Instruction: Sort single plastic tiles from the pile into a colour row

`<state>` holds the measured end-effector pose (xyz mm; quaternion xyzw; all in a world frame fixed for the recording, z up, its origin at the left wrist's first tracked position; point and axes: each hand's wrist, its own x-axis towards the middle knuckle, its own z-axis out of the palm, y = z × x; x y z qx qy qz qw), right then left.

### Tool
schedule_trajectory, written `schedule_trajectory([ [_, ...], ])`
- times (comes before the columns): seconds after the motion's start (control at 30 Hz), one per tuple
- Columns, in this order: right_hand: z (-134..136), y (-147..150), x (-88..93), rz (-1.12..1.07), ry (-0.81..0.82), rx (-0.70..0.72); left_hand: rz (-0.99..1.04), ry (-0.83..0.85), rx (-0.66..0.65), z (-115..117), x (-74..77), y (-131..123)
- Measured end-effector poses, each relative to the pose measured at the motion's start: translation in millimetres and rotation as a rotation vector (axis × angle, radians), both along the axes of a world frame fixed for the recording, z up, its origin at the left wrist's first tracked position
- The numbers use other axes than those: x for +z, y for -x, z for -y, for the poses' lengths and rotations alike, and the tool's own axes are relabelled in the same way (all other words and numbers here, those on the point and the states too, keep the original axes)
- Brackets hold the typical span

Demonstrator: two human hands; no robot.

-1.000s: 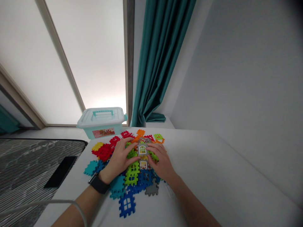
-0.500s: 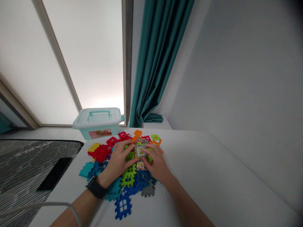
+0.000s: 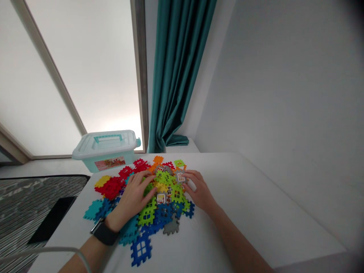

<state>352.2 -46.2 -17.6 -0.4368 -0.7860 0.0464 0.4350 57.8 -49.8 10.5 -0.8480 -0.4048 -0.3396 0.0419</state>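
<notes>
A heap of colourful interlocking plastic tiles lies on the white table. My left hand, with a black watch on its wrist, rests fingers spread on the green and yellow tiles in the middle of the heap. My right hand is at the heap's right edge, its fingertips pinched on a small grey window tile. A second white-framed window piece lies between the hands. A blue window tile and a grey tile lie at the near edge.
A pale teal lidded storage box stands behind the heap by the window. A black phone lies on a dark striped mat to the left. A white cable crosses the lower left. A teal curtain hangs behind.
The hands, earlier close together on a grey window piece, have parted. My right hand moved right with a small grey tile; the left settled onto the heap. The view shifted right.
</notes>
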Motion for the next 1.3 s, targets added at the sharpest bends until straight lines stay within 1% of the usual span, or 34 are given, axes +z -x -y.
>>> schedule_trajectory([
  [0.1, -1.3, -44.5, -17.0, 0.017, 0.048, -0.111, -0.013, -0.007, -0.013, -0.3, 1.0, 0.0],
  [0.17, -2.5, -69.2, -26.0, 0.064, 0.095, -0.181, -0.015, -0.017, -0.020, -0.3, 1.3, -0.1],
  [0.23, -5.0, -85.2, -31.3, 0.128, 0.161, -0.217, -0.020, -0.031, -0.026, -0.3, 1.6, -0.6],
  [0.3, -9.5, -91.8, -32.9, 0.189, 0.209, -0.260, -0.031, -0.049, -0.032, -0.3, 1.9, -1.2],
  [0.43, -25.9, -88.8, -30.1, 0.251, 0.246, -0.346, -0.050, -0.071, -0.035, -0.8, 1.8, -1.8],
  [0.6, -52.9, -82.2, -26.0, 0.276, 0.241, -0.378, -0.027, -0.057, -0.036, -2.3, 0.6, -1.0],
  [0.7, -63.0, -80.8, -25.0, 0.284, 0.227, -0.395, -0.023, -0.051, -0.028, -2.6, 1.5, -0.8],
  [0.83, -60.9, -79.2, -26.5, 0.278, 0.188, -0.390, -0.031, -0.079, -0.030, -1.9, 3.0, -1.0],
  [1.07, -44.4, -66.7, -33.4, 0.300, 0.149, -0.293, -0.038, -0.106, -0.041, -0.8, 2.9, -1.1],
  [1.3, -46.6, -67.0, -32.0, 0.312, 0.178, -0.298, -0.045, -0.111, -0.046, -0.6, 4.6, -0.9],
])
